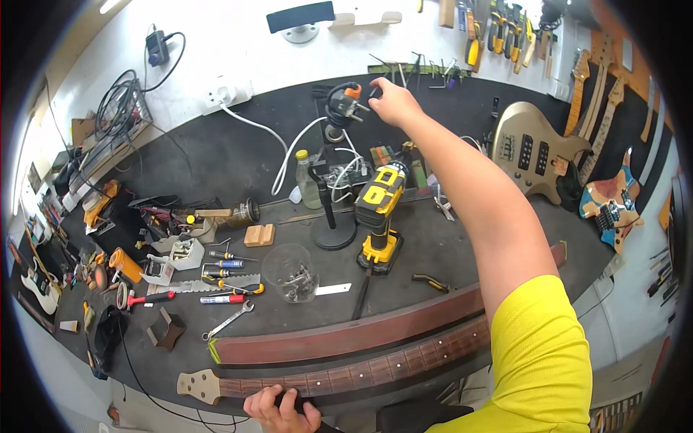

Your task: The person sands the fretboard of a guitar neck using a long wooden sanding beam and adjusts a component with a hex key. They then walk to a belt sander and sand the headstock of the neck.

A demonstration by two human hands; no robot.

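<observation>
My left hand (281, 411) grips the near edge of a long guitar neck (361, 374), its fingers curled over the dark fretboard, left of centre at the bottom. The neck has a pale headstock (199, 385). A long red-brown board (332, 335) with green tape at its ends lies behind it. My right hand (391, 102) reaches far up over the bench, fingers closed on a small dark object that I cannot make out. Beside it a black plug with an orange part (343, 107) sits on a stand (333, 234). Below stands a yellow and black cordless drill (381, 195).
A gold guitar body (523, 151) and a blue painted one (608, 206) rest at the right. A plastic bowl of hardware (290, 273), a wrench (228, 321) and screwdrivers lie on the dark bench (195, 166). A glass bottle (307, 184) stands behind; tools hang on the wall.
</observation>
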